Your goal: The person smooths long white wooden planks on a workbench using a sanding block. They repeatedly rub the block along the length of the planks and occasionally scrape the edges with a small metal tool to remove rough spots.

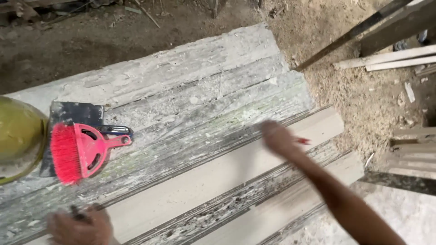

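- Grey, dusty moulded lengths (181, 104) are seen laid side by side across the work surface; the far ones are crusted with pale residue and flecks of green.
- Two nearer strips (204, 181) are shown with smooth, clean, pale faces, so part of the surface appears already cleaned, while the grooves between them are still filled with dark grit.
- A yellow-green rounded container (18, 131) is cut off by the left edge.
- A red hand brush (79, 149) is laid on a dark flat scraper blade (75, 115), both untouched.
- The right hand (279, 138) is blurred over the clean strip; something small and red (302, 141) seems gripped, though the grip cannot be judged.
- The left hand (81, 229) is closed around a thin dark tool (77, 213) at the near edge.
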